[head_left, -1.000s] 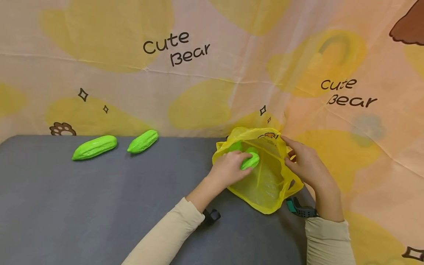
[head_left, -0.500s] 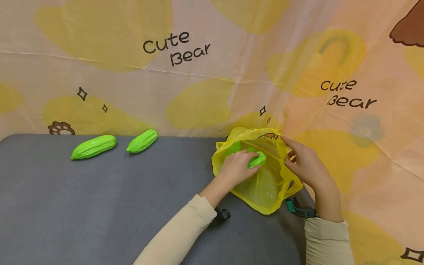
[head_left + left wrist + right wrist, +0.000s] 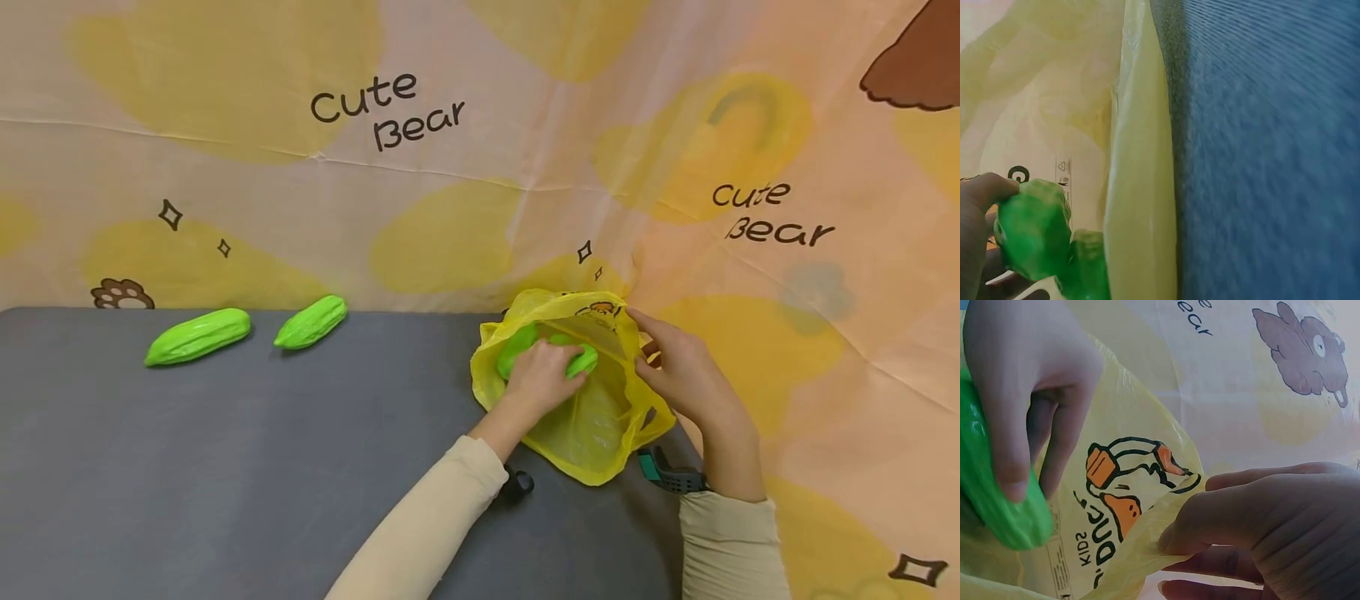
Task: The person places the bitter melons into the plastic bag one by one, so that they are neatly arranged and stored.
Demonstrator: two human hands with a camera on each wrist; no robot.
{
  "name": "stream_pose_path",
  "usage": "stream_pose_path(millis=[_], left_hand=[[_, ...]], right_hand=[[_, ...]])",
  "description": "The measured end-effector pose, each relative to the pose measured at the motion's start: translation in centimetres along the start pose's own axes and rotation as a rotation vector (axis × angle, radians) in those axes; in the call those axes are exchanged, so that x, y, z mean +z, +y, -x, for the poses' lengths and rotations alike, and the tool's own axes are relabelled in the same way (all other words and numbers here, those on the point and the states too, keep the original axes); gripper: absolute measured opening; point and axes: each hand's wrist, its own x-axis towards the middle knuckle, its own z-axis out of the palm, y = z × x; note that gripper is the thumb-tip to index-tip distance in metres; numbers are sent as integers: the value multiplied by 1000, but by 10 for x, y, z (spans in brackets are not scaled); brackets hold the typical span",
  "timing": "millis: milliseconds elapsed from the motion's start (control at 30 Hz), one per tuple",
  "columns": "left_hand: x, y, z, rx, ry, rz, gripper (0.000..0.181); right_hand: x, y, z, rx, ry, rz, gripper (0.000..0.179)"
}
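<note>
My left hand (image 3: 542, 375) reaches into the mouth of a yellow plastic bag (image 3: 600, 450) and grips a bright green, ridged bitter melon (image 3: 582, 361). In the left wrist view the thumb and fingers curl round this melon (image 3: 1035, 231), and another green piece (image 3: 1088, 265) lies against it. Behind the left hand, more green (image 3: 513, 350) shows inside the bag. On the bag's right side my right hand (image 3: 693, 367) pinches the rim and holds the mouth spread. The right wrist view shows this hand (image 3: 1260, 531) beside a printed duck.
Two more bitter melons, a longer one (image 3: 198, 336) and a shorter one (image 3: 311, 322), lie at the back left of the grey table (image 3: 225, 458). A patterned cloth (image 3: 420, 200) hangs behind the table and along its right side.
My left hand has moved rightward and deeper into the bag with the bitter melon. The right hand keeps its hold on the rim. The head view has shifted slightly.
</note>
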Motion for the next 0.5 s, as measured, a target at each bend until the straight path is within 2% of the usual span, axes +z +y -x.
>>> stream_pose_path(millis=[233, 367, 500], left_hand=[[13, 2, -9, -16, 22, -26, 25], [20, 4, -15, -3, 34, -47, 22], [24, 4, -21, 18, 86, -91, 23]], right_hand=[[2, 1, -2, -5, 6, -6, 66], [3, 0, -1, 1, 6, -15, 67], [1, -2, -1, 9, -2, -17, 67]])
